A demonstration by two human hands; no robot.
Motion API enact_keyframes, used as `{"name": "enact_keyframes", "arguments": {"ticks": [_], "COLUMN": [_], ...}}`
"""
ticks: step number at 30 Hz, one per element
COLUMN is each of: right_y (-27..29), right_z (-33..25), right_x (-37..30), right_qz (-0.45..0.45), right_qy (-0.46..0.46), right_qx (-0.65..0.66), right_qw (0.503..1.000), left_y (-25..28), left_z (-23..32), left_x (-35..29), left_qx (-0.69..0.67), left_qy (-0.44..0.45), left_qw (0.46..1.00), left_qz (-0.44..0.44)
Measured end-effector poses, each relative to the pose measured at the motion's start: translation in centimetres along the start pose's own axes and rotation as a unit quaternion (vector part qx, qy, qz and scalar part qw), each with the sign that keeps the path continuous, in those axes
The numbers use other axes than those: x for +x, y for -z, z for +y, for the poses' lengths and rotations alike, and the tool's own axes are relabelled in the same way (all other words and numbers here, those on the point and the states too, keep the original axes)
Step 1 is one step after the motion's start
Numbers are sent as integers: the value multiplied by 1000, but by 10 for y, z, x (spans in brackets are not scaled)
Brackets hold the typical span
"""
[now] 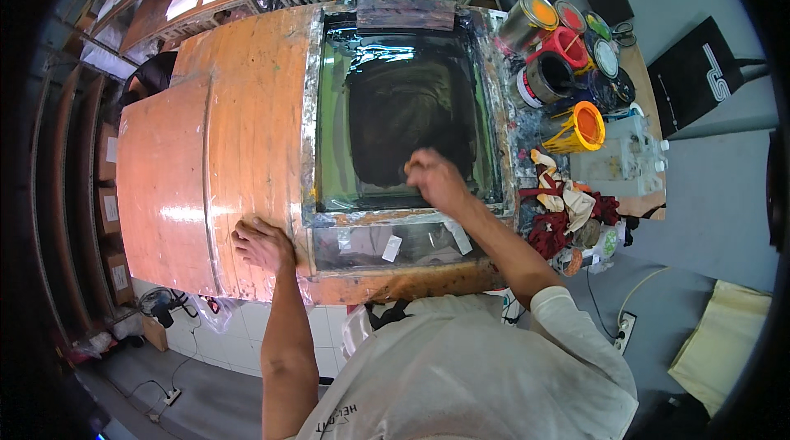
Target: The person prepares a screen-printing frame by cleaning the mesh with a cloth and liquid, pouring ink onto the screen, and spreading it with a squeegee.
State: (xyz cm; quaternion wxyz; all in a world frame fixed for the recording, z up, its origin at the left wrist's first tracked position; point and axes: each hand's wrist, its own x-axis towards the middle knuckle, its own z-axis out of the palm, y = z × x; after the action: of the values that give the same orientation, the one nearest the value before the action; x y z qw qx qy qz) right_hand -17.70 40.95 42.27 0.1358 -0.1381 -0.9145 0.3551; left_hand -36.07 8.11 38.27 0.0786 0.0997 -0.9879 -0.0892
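A screen printing frame (310, 123) lies on the wooden table, its mesh (395, 123) dark with black ink in the middle and greenish along the sides. My right hand (436, 181) is over the lower part of the mesh, fingers curled closed. Whatever it may grip is hidden by the fingers. Wet, shiny ink shows at the far end of the mesh, below a stained wooden bar (405, 14). To the left of the frame, my left hand (263, 244) rests on the bare tabletop (247, 135) near its front edge, fingers spread and holding nothing.
Open ink cans, among them an orange-yellow one (586, 127) and a black one (550, 78), crowd the right side. Stained rags (568, 201) and clear plastic jugs (629, 156) sit nearer. Shelves (95, 193) stand left; a power strip (625, 331) lies at lower right.
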Motion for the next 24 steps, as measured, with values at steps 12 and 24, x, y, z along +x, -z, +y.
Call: {"name": "enact_keyframes", "arguments": {"ticks": [12,24], "right_y": [-13,88], "right_z": [-18,28], "right_x": [18,-28], "right_qz": [-45,-144], "right_qy": [-4,-16], "right_qx": [-94,-106], "right_qw": [995,984], "left_y": [-5,1], "left_z": [-4,4], "left_x": [-2,-1], "left_qx": [-5,-12], "left_qy": [-9,-2], "left_qw": [1000,1000], "left_qz": [18,5]}}
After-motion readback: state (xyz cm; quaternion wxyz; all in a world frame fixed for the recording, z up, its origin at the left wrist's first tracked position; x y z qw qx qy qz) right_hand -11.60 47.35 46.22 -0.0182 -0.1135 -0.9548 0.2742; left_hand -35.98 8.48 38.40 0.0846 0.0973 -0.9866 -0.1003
